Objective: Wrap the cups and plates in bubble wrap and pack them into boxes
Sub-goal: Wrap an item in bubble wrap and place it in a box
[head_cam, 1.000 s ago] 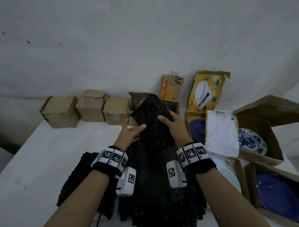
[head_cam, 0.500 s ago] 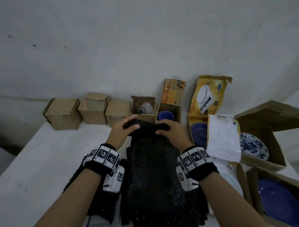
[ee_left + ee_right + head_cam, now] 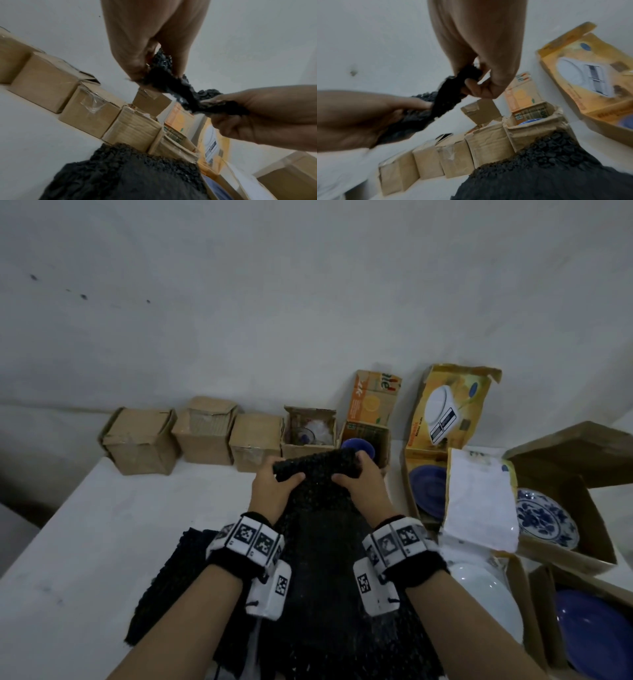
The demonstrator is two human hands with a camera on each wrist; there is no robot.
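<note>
A sheet of black bubble wrap [image 3: 318, 570] lies on the white table in front of me, over more dark sheets [image 3: 164, 587]. My left hand [image 3: 274, 491] and right hand [image 3: 359, 484] each pinch its far edge [image 3: 315, 465], lifted just above the table. The left wrist view shows my left hand [image 3: 150, 65] pinching the crumpled black edge [image 3: 173, 86], with the right hand [image 3: 248, 113] gripping it beside. In the right wrist view my right hand [image 3: 481, 77] pinches the same edge [image 3: 452, 93]. A blue cup [image 3: 358, 447] sits in a small open box behind the wrap.
Three shut cardboard boxes [image 3: 202, 436] line the wall, then an open one holding a glass cup [image 3: 310, 433]. At right stand open boxes with blue plates [image 3: 428, 491] [image 3: 592, 635], a blue-patterned plate [image 3: 544, 518] and a white plate [image 3: 483, 601]. A white sheet [image 3: 479, 501] leans there.
Both hands have lowered the bubble wrap from in front of the boxes down toward the table, and now hold its far edge closer together. The cups in the open boxes have come into sight.
</note>
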